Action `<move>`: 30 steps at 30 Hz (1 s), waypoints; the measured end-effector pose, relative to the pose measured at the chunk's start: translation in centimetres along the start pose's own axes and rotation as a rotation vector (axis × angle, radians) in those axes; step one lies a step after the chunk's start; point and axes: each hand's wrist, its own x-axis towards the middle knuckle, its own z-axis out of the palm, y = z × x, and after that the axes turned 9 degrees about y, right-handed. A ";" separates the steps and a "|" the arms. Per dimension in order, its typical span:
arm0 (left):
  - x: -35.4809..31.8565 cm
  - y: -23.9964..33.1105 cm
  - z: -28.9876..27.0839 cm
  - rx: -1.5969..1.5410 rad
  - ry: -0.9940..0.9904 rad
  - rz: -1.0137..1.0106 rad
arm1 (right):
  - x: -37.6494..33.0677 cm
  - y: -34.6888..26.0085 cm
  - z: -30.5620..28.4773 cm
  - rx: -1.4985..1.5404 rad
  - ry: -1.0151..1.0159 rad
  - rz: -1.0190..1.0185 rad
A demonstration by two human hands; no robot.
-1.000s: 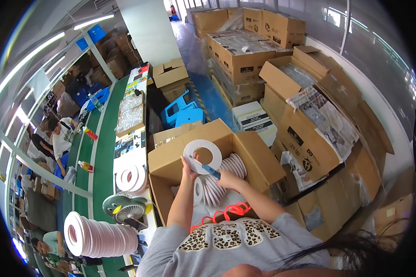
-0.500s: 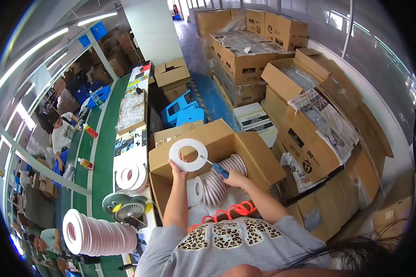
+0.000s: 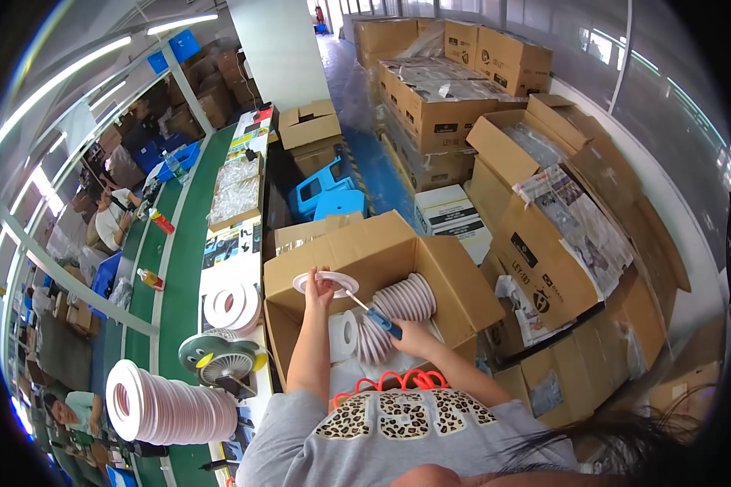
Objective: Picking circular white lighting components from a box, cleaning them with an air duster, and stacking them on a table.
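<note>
A white tape ring (image 3: 326, 283) is being held up flat over the open cardboard box (image 3: 463, 284), right around the box's front-left part. It's pinched by the left hand (image 3: 317, 290), fingers curled up around the near edge of the ring, with the forearm raised almost straight up from the lower edge of the picture.

The right hand (image 3: 410, 334) is clenched around a blue-handled tool (image 3: 374, 313). The arm is bent at the elbow and angled in from the right, and the tool's thin metal tip is pointed up-left toward the underside of the ring. Whether the tip is actually touching the ring can't be told from here.

Inside the box, a row of more white rings (image 3: 394, 312) is stood on edge, just beside the right hand and below the raised ring. A red coiled cord (image 3: 390, 381) is seen near the chest, between the two arms.

Off to the left, a long stack of rings (image 3: 170, 410) is laid on its side on the green table (image 3: 183, 243), with a small desk fan (image 3: 219, 361) next to it and a shorter pile of rings (image 3: 231, 304) further up.
</note>
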 end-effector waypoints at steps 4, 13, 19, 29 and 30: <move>-0.6 -1.3 1.0 0.047 -0.120 -0.105 | 0.3 0.1 0.0 -0.016 -0.019 0.098; 0.4 -0.3 0.8 -0.058 -0.092 -0.042 | -0.6 0.7 -0.5 -0.036 -0.061 0.040; 1.0 -1.5 -2.0 1.147 -0.171 0.450 | -0.9 1.2 -1.0 0.108 -0.203 0.072; -0.8 2.1 -3.0 2.413 -0.282 0.947 | -1.1 2.0 -0.3 -0.072 -0.112 0.084; -0.6 2.3 -2.9 2.465 -0.274 1.027 | -0.9 2.4 0.2 -0.062 -0.078 0.095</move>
